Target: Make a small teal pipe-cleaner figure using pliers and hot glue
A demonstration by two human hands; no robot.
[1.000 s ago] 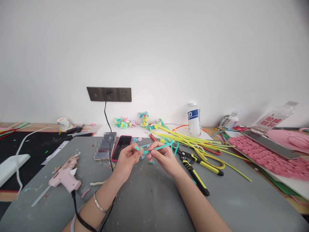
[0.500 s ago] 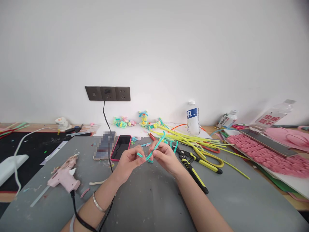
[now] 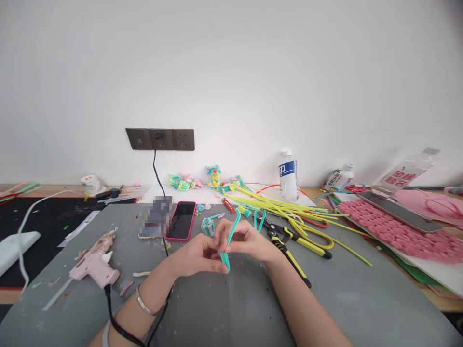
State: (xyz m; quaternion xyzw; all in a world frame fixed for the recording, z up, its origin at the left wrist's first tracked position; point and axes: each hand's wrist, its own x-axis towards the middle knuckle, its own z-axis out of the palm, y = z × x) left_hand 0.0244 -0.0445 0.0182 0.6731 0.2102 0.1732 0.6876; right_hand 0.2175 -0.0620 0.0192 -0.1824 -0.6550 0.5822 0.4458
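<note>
Between my two hands is a teal pipe cleaner (image 3: 234,228), bent back on itself at its lower end. My left hand (image 3: 202,254) pinches the folded end, with the thumb along the bend. The fingers of my right hand (image 3: 240,239) close on the strip just above the fold, and its free end sticks up past them. Behind my fingers a small blue-green bundle (image 3: 208,226) lies on the grey mat (image 3: 231,308). Two teal loops (image 3: 259,219) stand just beyond my right hand, beside the yellow-and-black pliers (image 3: 289,258).
Yellow pipe cleaners (image 3: 282,207) spread behind the pliers, near a bottle (image 3: 288,178). A pink glue gun (image 3: 94,267) lies left, its black cord passing under my left forearm. Two phones, one pink-edged (image 3: 183,220), lie ahead. Pink knitted material (image 3: 390,236) is at right.
The teal pipe cleaner has gone from a shallow V to a tight fold pointing down. Both hands have come closer together, uncovering the blue-green bundle and the red strip behind.
</note>
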